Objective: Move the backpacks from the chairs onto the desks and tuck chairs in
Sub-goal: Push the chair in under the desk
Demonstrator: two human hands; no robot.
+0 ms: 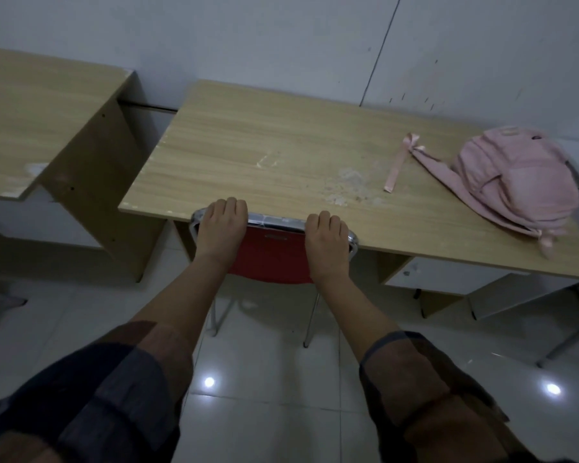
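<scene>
A pink backpack (515,182) lies on the right end of a light wooden desk (264,152), with a pink ribbon strap trailing to its left. A red chair (271,259) with a chrome frame stands pushed in at the desk's front edge, its seat hidden under the top. My left hand (223,228) grips the left part of the chair's chrome top rail. My right hand (328,238) grips the right part of the same rail. Both hands touch the desk edge.
A second wooden desk (37,128) stands to the left, separated by a narrow gap. A white drawer unit (448,275) sits under the right side of the near desk. White wall runs behind both desks. Glossy white tiles (274,396) cover the floor.
</scene>
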